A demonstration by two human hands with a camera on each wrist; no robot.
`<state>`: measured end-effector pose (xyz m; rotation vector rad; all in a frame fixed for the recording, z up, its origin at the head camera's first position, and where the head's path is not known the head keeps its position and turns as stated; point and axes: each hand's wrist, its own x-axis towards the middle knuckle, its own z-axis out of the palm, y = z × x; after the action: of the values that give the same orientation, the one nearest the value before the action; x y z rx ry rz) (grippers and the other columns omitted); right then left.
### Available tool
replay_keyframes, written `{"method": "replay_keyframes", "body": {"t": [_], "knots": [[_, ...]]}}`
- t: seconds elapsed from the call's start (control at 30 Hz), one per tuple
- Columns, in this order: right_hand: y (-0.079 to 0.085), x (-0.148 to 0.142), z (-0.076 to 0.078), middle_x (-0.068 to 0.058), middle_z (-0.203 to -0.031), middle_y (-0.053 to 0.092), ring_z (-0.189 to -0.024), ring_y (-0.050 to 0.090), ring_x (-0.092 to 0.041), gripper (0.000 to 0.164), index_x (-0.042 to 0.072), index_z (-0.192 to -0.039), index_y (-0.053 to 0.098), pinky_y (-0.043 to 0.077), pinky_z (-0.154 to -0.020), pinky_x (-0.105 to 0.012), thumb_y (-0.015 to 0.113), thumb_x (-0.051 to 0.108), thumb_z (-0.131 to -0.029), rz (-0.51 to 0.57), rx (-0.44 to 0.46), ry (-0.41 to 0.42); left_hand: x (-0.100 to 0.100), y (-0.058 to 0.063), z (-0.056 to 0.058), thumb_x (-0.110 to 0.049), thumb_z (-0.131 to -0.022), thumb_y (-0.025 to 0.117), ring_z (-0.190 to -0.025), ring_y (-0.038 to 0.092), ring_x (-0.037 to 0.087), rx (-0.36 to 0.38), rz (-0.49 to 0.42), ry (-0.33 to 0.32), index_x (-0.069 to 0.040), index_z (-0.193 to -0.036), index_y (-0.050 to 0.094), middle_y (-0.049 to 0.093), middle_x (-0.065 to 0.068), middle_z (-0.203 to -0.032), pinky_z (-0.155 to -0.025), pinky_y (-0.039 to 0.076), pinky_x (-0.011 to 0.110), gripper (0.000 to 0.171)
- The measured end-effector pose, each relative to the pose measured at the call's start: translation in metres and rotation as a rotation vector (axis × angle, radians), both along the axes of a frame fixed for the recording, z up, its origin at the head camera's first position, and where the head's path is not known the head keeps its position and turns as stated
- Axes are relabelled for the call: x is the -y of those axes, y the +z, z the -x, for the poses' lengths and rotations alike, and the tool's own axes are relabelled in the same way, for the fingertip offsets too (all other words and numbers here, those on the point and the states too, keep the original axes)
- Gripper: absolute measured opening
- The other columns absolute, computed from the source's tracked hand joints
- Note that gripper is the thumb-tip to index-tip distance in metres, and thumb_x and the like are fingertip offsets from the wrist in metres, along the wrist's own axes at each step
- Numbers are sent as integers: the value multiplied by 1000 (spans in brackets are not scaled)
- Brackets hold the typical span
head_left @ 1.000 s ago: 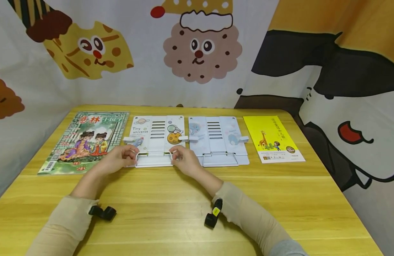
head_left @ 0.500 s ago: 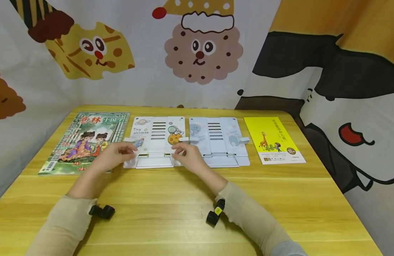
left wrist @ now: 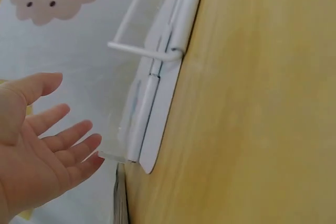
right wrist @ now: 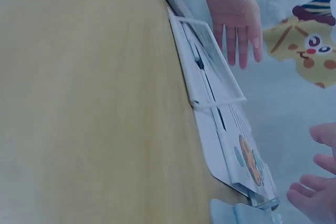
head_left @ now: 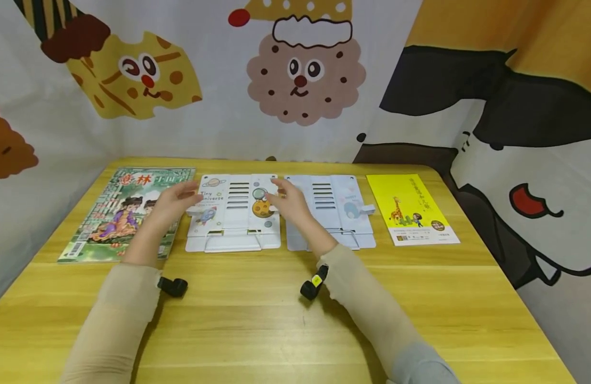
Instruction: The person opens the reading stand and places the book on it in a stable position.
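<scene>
A white folding book stand (head_left: 237,224) printed with "Tiny universe", a rocket and an astronaut lies flat on the table. Its wire page holder (left wrist: 142,51) sticks up along the front edge. My left hand (head_left: 172,205) hovers at the stand's left side, fingers spread and relaxed, holding nothing, as the left wrist view shows. On the other side my right hand (head_left: 290,202) is held over the gap between this stand and a second, pale blue book stand (head_left: 354,224), covering part of the latter. Both palms face each other, and the right fingers hold nothing.
A green magazine (head_left: 118,213) lies at the far left, partly under my left arm. To the right of the stands is a yellow booklet (head_left: 410,208). The wooden table (head_left: 247,320) backs onto a cartoon-printed curtain (head_left: 218,133).
One second ago both hands had their fingers at the ends of the left stand's wire holder. They have let go, moved up and away toward the stand's sides, and opened.
</scene>
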<state>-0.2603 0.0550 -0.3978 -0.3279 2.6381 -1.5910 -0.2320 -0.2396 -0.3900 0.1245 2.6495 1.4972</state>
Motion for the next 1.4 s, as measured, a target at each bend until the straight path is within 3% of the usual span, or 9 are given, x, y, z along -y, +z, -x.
{"method": "replay_keyframes", "body": {"t": [0.23, 0.43, 0.57, 0.8, 1.0, 1.13, 1.4], "knots": [[-5, 0, 30, -11, -148, 39, -131, 39, -31, 60, 9, -146, 39, 38, -103, -42, 63, 25, -94, -66, 97, 47, -2, -7, 25, -29, -98, 56, -136, 26, 42, 57, -4, -35, -4, -152, 23, 22, 21, -154, -106, 27, 57, 68], [-7, 4, 37, -11, -150, 34, -134, 35, -30, 64, 12, -149, 34, 36, -105, -43, 63, 28, -94, -82, 179, 92, -5, -14, 36, -27, -98, 56, -138, 21, 43, 108, 19, -9, -3, -152, 22, 18, 22, -154, -108, 23, 56, 68], [-5, 8, 38, -13, -151, 33, -135, 33, -31, 64, 11, -149, 33, 33, -106, -43, 63, 24, -94, -109, 195, 104, -5, -17, 39, -26, -98, 55, -139, 17, 43, 120, 5, 21, -5, -152, 20, 18, 23, -154, -110, 18, 57, 68], [-10, 8, 43, -14, -149, 36, -134, 36, -29, 65, 9, -147, 37, 33, -107, -39, 67, 13, -90, -152, 195, 43, -6, -24, 44, -20, -95, 60, -138, 22, 40, 135, -25, 93, -6, -152, 21, 23, 22, -153, -110, 21, 52, 70], [-14, 8, 42, -16, -140, 46, -116, 52, -27, 68, 10, -146, 40, 50, -86, -28, 70, 1, -85, -84, 207, -45, -8, -28, 47, -19, -95, 61, -132, 32, 41, 146, -32, 139, -9, -153, 22, 27, 24, -151, -106, 31, 50, 70], [-15, 8, 42, -14, -137, 49, -106, 56, -24, 72, 11, -147, 40, 52, -75, -23, 71, -2, -83, -65, 208, -63, -9, -29, 45, -15, -95, 61, -120, 44, 40, 130, -33, 141, -10, -153, 21, 32, 24, -148, -96, 42, 47, 71], [-17, 8, 44, -12, -133, 51, -116, 49, -26, 76, 12, -146, 41, 48, -90, -30, 76, 0, -79, -104, 133, -79, -5, -28, 43, -12, -94, 61, -120, 39, 40, 83, -10, 156, -12, -154, 17, 31, 25, -143, -98, 39, 51, 74]]}}
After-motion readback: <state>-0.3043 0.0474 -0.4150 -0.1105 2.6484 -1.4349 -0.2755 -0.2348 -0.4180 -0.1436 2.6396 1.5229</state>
